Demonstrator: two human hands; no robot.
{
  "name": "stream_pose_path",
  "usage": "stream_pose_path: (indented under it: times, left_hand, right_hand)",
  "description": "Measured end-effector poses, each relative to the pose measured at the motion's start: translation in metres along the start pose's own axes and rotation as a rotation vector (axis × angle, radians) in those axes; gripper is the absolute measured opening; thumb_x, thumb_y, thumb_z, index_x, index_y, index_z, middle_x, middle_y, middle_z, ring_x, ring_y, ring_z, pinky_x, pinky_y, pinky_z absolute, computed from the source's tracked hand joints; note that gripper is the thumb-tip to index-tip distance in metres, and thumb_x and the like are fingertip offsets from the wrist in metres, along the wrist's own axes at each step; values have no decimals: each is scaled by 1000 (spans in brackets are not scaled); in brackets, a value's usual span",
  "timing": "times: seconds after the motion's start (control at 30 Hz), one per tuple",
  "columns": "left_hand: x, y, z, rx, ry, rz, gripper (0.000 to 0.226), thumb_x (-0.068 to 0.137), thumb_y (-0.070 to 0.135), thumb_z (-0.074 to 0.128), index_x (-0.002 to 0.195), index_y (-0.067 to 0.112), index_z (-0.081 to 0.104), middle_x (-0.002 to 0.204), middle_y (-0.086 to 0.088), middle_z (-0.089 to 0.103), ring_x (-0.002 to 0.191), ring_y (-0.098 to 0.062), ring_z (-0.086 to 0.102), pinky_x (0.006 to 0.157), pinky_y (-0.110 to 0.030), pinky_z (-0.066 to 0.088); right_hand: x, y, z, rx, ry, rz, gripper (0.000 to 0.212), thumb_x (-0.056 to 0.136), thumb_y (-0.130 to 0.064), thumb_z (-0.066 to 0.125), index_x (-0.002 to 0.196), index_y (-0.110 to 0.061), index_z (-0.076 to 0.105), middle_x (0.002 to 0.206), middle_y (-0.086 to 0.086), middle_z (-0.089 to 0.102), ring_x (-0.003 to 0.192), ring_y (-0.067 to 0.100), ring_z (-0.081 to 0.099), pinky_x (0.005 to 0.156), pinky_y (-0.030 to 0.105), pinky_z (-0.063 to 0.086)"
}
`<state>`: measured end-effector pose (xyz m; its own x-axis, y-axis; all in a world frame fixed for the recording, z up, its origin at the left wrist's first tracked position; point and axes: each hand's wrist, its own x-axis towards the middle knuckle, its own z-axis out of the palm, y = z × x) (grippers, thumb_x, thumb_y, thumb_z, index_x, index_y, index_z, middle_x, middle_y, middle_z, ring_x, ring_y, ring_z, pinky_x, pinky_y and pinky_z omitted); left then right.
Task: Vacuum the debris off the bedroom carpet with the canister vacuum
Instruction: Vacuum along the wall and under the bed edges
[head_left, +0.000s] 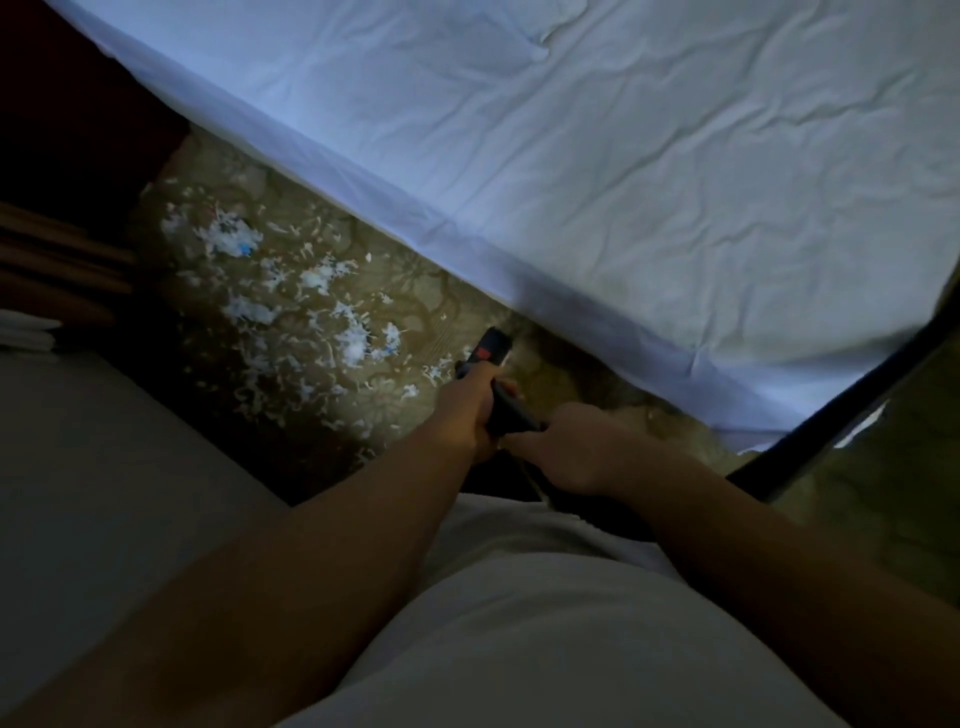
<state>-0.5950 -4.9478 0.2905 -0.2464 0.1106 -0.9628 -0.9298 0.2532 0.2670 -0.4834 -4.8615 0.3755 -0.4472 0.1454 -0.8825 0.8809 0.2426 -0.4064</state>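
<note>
The left hand (465, 402) and right hand (571, 449) are both gripping the vacuum handle (493, 356), pointing it at shredded debris (311, 291) covering the carpet (431, 291) beside the bed (623, 156); cleaning is barely starting, I reckon

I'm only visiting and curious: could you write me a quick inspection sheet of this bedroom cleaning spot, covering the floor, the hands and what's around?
Surface: patterned carpet, dimly lit.
Job's things: black vacuum handle with a red button; shredded white debris strewn over the carpet beyond it.
Clutter: nothing seen besides the debris.
Hands: left hand and right hand both grip the handle.
Cables: black tube crosses the right side; no cord clearly seen.
Surroundings: bed with wrinkled white sheet; dark wooden furniture on the left.
</note>
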Motion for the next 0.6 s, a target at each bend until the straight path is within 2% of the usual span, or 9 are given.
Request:
stream_pose_path:
  times: [0.1, 0.27, 0.37, 0.4, 0.5, 0.6]
  left_hand:
    - [-1, 13, -20, -50, -14, -2, 11, 96, 13, 61, 100, 3, 61, 65, -6, 61, 60, -16, 58, 64, -35, 51]
    - [4, 44, -34, -45, 43, 98, 16, 95, 14, 63, 108, 5, 58, 57, -5, 63, 57, -17, 60, 61, -34, 54]
    - [15, 68, -54, -2, 139, 122, 10, 97, 15, 62, 93, 6, 60, 58, -4, 63, 59, -19, 59, 64, -36, 54]
    - [20, 77, -63, 21, 169, 107, 15, 98, 18, 60, 87, 8, 60, 60, -5, 63, 61, -21, 60, 65, -38, 53]
    - [35, 99, -89, 71, 244, 77, 25, 102, 24, 54, 81, 12, 58, 66, -5, 61, 65, -23, 58, 60, -38, 49]
    - [48, 108, -114, 47, 297, 107, 22, 100, 24, 56, 81, 13, 56, 64, -4, 61, 63, -22, 58, 60, -36, 52]
  right_hand:
    - [1, -21, 5, -31, -33, -12, 46, 102, -52, 59, 83, -12, 67, 76, 7, 63, 64, 19, 57, 61, 31, 45]
    - [16, -47, 2, -57, -3, -60, 50, 101, -56, 59, 82, -11, 69, 79, 10, 65, 66, 21, 58, 62, 32, 44]
    - [38, -71, 14, -64, -40, -103, 55, 102, -56, 57, 97, -4, 73, 90, 20, 70, 73, 26, 62, 68, 35, 48]
    - [47, -79, 18, -88, -54, -118, 56, 103, -56, 55, 96, -4, 72, 86, 19, 67, 71, 26, 60, 67, 35, 46]
    - [72, -98, 31, -159, -56, -150, 51, 103, -56, 56, 74, -14, 59, 66, 8, 49, 58, 21, 46, 61, 34, 38]
    - [94, -116, 43, -203, -84, -176, 48, 105, -53, 54, 74, -17, 58, 66, 5, 47, 56, 20, 44, 58, 33, 36]
